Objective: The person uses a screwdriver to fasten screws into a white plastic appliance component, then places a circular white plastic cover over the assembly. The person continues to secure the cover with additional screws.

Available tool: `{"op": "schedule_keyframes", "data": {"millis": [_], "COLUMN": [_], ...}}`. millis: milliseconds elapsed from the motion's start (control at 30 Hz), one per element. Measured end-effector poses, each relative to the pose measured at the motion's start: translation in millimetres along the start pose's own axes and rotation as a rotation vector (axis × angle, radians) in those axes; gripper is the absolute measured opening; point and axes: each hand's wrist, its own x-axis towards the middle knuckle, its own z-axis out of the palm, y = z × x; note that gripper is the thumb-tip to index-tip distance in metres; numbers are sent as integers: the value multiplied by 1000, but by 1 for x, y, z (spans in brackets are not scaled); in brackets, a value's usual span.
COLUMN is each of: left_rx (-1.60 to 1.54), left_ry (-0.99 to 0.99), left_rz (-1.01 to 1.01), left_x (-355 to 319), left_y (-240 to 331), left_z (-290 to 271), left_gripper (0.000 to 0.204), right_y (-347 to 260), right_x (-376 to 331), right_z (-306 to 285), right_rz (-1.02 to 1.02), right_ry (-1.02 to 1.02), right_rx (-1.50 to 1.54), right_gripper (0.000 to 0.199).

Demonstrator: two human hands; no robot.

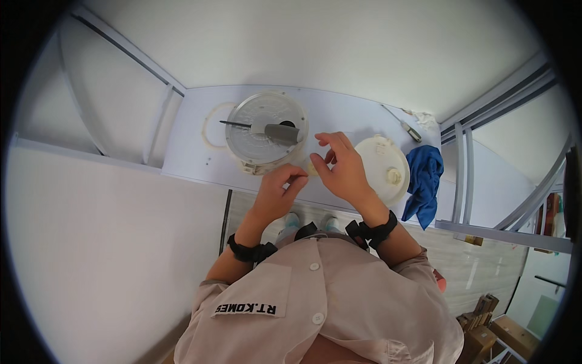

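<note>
My left hand (277, 193) is near the front edge of the white table, its fingers bent and pressed together; whatever they may hold is hidden. Just to its right, my right hand (344, 168) hovers with thumb and fingers apart and holds nothing. Between the hands, a small cream-coloured piece (312, 167) is partly covered by my right thumb. Beyond my left hand stands a round silver-grey housing (257, 142) with a pale rim. A thick grey-handled screwdriver (281, 133) lies across its top. Partly behind my right wrist is a round white cover (377, 159) with raised round fittings.
A thin cream ring (209, 130) lies left of the housing. At the right are a crumpled blue cloth (424, 179), a second screwdriver (410, 131) and a crumpled white wipe (424, 117). Small screws (208, 162) sit at the front left. Frame posts flank the table.
</note>
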Motion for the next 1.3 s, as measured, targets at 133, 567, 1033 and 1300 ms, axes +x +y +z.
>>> {"op": "schedule_keyframes", "data": {"millis": [133,567,1033,1300], "left_rx": [-8,-466,-1020,-1219], "left_ry": [16,246,196,-41], "left_rz": [-6,-158,-143,-223], "left_x": [-8,-20,12,41], "left_y": [-6,-26,-21,-9], "left_z": [-17,-42,-25,42], "left_gripper": [11,14,17,16], "right_y": [-6,0,-4,16], "right_x": [15,49,-35,-100], "right_z": [22,74,-68,-137], "right_rz": [-58,-124,12,62], "right_ry": [70,111,124,234], "right_rx": [-125,-303,381,325], "right_gripper": [51,39,33,31]}}
